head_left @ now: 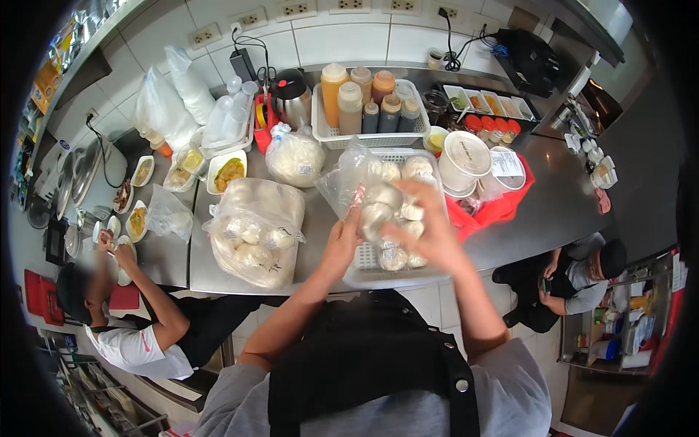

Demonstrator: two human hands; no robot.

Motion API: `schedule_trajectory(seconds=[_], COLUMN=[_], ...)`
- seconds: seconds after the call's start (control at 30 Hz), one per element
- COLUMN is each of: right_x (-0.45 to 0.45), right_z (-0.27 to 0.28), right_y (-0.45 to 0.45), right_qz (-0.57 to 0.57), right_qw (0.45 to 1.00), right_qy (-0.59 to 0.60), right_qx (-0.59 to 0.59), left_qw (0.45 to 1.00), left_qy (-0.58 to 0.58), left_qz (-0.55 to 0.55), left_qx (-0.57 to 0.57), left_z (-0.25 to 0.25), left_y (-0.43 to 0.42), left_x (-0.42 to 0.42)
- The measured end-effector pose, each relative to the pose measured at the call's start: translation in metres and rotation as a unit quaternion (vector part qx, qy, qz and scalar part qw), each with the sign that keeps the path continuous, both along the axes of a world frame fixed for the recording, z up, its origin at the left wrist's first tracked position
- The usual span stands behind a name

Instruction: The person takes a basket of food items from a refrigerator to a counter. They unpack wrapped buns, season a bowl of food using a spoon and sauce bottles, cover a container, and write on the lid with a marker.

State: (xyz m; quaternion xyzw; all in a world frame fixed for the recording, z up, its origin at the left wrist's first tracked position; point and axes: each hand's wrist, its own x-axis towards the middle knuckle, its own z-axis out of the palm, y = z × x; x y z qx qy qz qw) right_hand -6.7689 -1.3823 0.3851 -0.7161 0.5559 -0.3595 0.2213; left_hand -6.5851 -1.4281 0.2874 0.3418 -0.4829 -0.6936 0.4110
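My left hand (344, 237) is closed on a clear plastic bag (342, 182) over the counter. At the bag's lower end, a blurred cluster of white balls (377, 211) shows between my hands; they look like plastic-wrapped dough balls. My right hand (429, 226) is just right of them, fingers smeared by motion, so its grip is unclear. Beneath both hands sits a white perforated basket (364, 258) with several more wrapped white balls (393, 258). Left of it lies a large plastic bag (258, 211) filled with similar balls.
Behind the basket, a white crate (329, 135) holds several sauce bottles. White lidded tubs (466, 154) stand in a red bag (524, 193) at right. Another bag of white food (295, 158) lies behind. One co-worker (138, 342) is at left, another person (575, 284) at right.
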Motion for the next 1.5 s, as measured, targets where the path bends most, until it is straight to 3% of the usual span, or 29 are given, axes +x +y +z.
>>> schedule_trajectory(seconds=[0.03, 0.13, 0.2, 0.23, 0.27, 0.33, 0.37, 0.4, 0.47, 0.53, 0.57, 0.63, 0.67, 0.73, 0.77, 0.83, 0.93, 1.13, 1.17, 1.23, 1.27, 1.33, 1.4, 1.5], right_x=[0.017, 0.047, 0.042, 0.036, 0.032, 0.022, 0.018, 0.011, 0.003, -0.002, -0.003, -0.001, 0.005, 0.007, 0.006, 0.004, -0.002, 0.000, 0.000, 0.000, -0.001, -0.004, -0.007, -0.006], right_z=[-0.009, -0.045, -0.070, -0.075, -0.076, -0.081, -0.085, -0.087, -0.080, -0.096, -0.100, -0.104, -0.102, -0.094, -0.086, -0.082, -0.090, -0.096, -0.098, -0.098, -0.097, -0.094, -0.085, -0.065], right_y=[0.012, 0.021, 0.010, 0.008, 0.003, -0.004, -0.013, -0.013, -0.014, -0.016, -0.017, -0.016, -0.016, -0.015, -0.015, -0.017, -0.018, -0.015, -0.016, -0.017, -0.019, -0.021, -0.021, -0.021], right_qz=[0.000, -0.033, -0.033, -0.031, -0.032, -0.140, -0.151, -0.151, -0.196, -0.197, -0.154, -0.109, -0.095, -0.081, -0.089, -0.097, -0.077, 0.003, -0.010, -0.024, -0.037, -0.051, -0.061, -0.026], right_qw=[1.000, 0.997, 0.994, 0.976, 0.976, 0.937, 0.894, 0.894, 0.783, 0.793, 0.797, 0.799, 0.807, 0.813, 0.807, 0.799, 0.774, 0.784, 0.770, 0.755, 0.763, 0.771, 0.857, 0.863], right_qy=[0.000, -0.049, -0.100, -0.215, -0.216, -0.316, -0.418, -0.418, -0.537, -0.515, -0.524, -0.530, -0.525, -0.522, -0.526, -0.531, -0.564, -0.542, -0.562, -0.582, -0.573, -0.565, -0.462, -0.473], right_qx=[0.000, 0.053, -0.021, -0.004, -0.004, 0.055, 0.058, 0.058, 0.244, 0.257, 0.258, 0.261, 0.253, 0.244, 0.255, 0.266, 0.278, 0.302, 0.301, 0.301, 0.296, 0.290, 0.220, 0.176], left_qw=[0.998, 0.993, 0.993, 0.984, 0.983, 0.956, 0.956, 0.967, 0.975, 0.958, 0.958, 0.993, 0.993, 0.991, 0.991, 0.986, 0.971, 0.995, 0.995, 0.982, 0.982, 0.940, 0.947, 0.949], left_qy=[0.010, 0.089, -0.060, -0.119, -0.120, -0.170, -0.170, -0.166, -0.163, -0.213, -0.214, -0.054, -0.054, -0.055, -0.056, 0.095, 0.131, -0.048, -0.048, 0.035, 0.035, 0.207, 0.201, 0.201], left_qz=[-0.007, -0.028, -0.097, -0.126, -0.128, -0.159, -0.160, -0.109, -0.056, 0.095, 0.096, -0.050, -0.049, -0.115, -0.116, -0.087, -0.105, -0.078, -0.078, -0.092, -0.092, -0.139, -0.148, -0.168], left_qx=[0.055, 0.073, -0.004, -0.051, -0.051, -0.175, -0.175, -0.159, -0.143, -0.168, -0.167, -0.088, -0.088, 0.040, 0.040, 0.103, 0.170, 0.037, 0.036, 0.162, 0.162, 0.231, 0.200, 0.177], left_z=[0.002, 0.016, 0.019, 0.022, 0.017, 0.002, 0.004, 0.007, 0.010, 0.009, 0.007, 0.003, 0.005, 0.007, 0.004, -0.007, 0.006, 0.004, 0.002, -0.004, -0.005, -0.007, 0.006, 0.005], left_y=[0.002, 0.015, 0.015, 0.015, 0.017, 0.023, 0.021, 0.018, 0.009, 0.002, -0.003, -0.011, -0.014, -0.017, -0.018, -0.016, -0.012, -0.008, -0.008, -0.011, -0.011, -0.013, -0.002, -0.010], left_x=[-0.002, -0.012, -0.004, 0.001, 0.004, 0.008, 0.011, 0.015, 0.014, 0.012, 0.010, 0.006, 0.006, 0.007, 0.006, 0.007, 0.007, 0.007, 0.009, 0.017, 0.020, 0.026, 0.031, 0.029])
